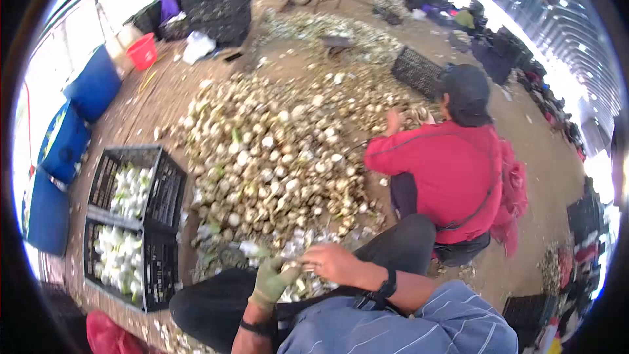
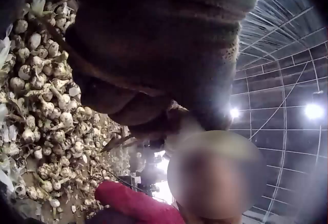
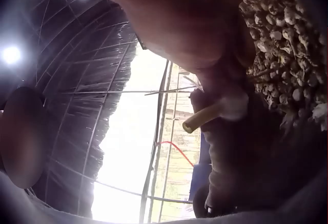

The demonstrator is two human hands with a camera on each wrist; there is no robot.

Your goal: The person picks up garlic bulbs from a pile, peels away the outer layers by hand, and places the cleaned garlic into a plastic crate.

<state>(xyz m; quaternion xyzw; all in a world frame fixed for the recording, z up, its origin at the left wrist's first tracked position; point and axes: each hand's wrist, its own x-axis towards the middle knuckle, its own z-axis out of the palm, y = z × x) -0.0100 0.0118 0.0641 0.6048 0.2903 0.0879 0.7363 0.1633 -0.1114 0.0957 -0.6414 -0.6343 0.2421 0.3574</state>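
White bulb [image 3: 234, 106], stem [image 3: 201, 119] lower-left (right wrist view); left hand [image 1: 275, 282] gripping, right hand [image 1: 335, 264] unclear.

In all three views I cannot read any text, label, brand, number or sign. On the black crates [image 1: 161, 269], the blue containers [image 1: 94, 85] and the dark wristband [image 1: 389, 283], details are too small or blurred for reading.

Bulb [image 3: 234, 107] blurred, partly hidden between left hand [image 1: 275, 282] and right hand [image 1: 333, 264]. Red bag [image 1: 108, 334], near left, cut off. Far right clutter [image 1: 465, 18] too small to tell.
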